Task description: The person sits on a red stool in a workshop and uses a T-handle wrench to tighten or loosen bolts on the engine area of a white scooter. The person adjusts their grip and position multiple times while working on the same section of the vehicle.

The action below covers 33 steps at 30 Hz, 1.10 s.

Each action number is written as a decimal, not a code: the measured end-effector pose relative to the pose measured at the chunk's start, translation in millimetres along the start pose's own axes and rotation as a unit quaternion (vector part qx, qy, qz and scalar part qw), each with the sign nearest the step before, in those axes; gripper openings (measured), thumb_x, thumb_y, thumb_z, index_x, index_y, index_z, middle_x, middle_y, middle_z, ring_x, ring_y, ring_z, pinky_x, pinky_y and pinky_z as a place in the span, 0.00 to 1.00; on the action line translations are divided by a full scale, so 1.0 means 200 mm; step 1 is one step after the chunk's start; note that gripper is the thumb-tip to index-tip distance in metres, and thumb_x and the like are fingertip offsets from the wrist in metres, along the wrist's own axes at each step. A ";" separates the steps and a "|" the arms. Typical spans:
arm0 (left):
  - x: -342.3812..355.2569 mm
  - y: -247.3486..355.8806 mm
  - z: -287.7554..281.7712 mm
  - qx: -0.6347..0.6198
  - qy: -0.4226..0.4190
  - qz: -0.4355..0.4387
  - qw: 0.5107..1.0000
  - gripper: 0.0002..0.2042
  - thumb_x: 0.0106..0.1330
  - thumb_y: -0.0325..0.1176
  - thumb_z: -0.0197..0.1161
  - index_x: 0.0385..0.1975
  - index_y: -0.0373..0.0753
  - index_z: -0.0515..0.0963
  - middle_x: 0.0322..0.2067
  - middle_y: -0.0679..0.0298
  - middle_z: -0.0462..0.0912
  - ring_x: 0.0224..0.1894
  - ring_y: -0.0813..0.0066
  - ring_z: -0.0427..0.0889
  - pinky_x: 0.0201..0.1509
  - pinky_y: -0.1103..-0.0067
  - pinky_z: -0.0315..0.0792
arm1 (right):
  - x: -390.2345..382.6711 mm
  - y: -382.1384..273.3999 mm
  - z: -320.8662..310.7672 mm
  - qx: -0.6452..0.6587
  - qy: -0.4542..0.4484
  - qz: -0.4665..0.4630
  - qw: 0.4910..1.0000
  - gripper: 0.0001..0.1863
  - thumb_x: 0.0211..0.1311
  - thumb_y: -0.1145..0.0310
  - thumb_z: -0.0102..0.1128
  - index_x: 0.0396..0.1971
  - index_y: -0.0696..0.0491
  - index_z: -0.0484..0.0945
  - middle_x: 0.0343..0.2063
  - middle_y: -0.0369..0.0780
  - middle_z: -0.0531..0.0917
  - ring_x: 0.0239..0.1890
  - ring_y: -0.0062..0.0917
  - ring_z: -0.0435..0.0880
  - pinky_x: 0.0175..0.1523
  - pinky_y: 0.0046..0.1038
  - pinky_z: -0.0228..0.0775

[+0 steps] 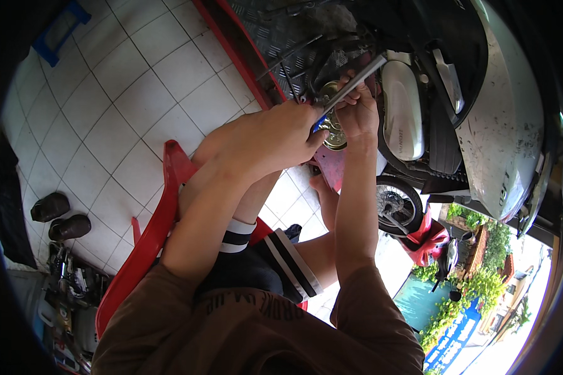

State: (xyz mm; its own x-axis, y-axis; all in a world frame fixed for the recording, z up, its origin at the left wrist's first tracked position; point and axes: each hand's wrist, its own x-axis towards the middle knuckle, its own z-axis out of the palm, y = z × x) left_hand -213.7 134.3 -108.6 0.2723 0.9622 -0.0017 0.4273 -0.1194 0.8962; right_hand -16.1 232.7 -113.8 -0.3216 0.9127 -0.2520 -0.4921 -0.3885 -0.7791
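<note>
My left hand [278,137] is closed around the blue handle [319,122] of a long, flat grey metal tool, perhaps a file. Its shaft [368,72] slants up and right across my right hand [360,117]. The right hand is palm up, its fingers curled against the shaft; whether they grip it or a small part behind it is hidden. Below and behind both hands sits a shiny gold-coloured round tin [336,139], partly covered by them. Just right of my right hand is the pale engine cover [401,109] of a motorbike.
The motorbike's scuffed white body panel [507,119] fills the right side. A red metal frame [247,56] borders a dark treadplate. I sit on a red plastic chair [141,269]. Dark shoes [69,227] and piled tools [75,281] lie left; a blue stool [55,37] stands far left.
</note>
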 end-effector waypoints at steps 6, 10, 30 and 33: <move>-0.01 0.10 -0.05 -0.202 0.052 0.053 0.976 0.24 0.61 0.44 0.58 0.57 0.44 0.70 0.18 0.59 0.78 0.23 0.60 0.79 0.28 0.68 0.72 | 0.01 0.01 0.00 -0.035 0.001 -0.021 0.999 0.11 0.63 0.65 0.56 0.40 0.58 0.74 0.31 0.41 0.80 0.24 0.13 0.69 0.31 0.13 0.64; 0.00 0.08 0.00 -0.085 0.003 0.013 0.996 0.26 0.61 0.46 0.58 0.59 0.47 0.68 0.16 0.63 0.76 0.19 0.64 0.77 0.26 0.71 0.71 | 0.00 -0.02 -0.01 0.025 0.046 -0.032 0.998 0.11 0.63 0.64 0.57 0.38 0.57 0.75 0.26 0.38 0.78 0.22 0.12 0.68 0.30 0.14 0.64; 0.00 0.17 0.06 -0.156 0.170 0.109 0.967 0.17 0.60 0.33 0.59 0.50 0.41 0.75 0.22 0.56 0.79 0.20 0.62 0.78 0.25 0.72 0.71 | 0.03 0.04 0.01 0.011 0.054 -0.044 0.997 0.11 0.65 0.65 0.55 0.38 0.58 0.74 0.26 0.37 0.78 0.19 0.08 0.65 0.25 0.11 0.59; 0.04 0.12 0.10 -0.130 0.228 0.061 0.963 0.20 0.62 0.30 0.57 0.56 0.46 0.71 0.27 0.56 0.79 0.23 0.62 0.79 0.27 0.72 0.72 | 0.04 0.01 0.01 0.027 0.039 -0.039 0.998 0.10 0.65 0.66 0.54 0.37 0.58 0.74 0.26 0.38 0.78 0.20 0.08 0.65 0.25 0.11 0.58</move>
State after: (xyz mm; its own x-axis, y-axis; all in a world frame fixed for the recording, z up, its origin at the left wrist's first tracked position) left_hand -184.3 133.8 -97.0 -0.1259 0.9592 0.2532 0.1688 -0.2308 0.9583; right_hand -21.9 239.4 -115.4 -0.2174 0.9470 -0.2365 -0.5570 -0.3193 -0.7667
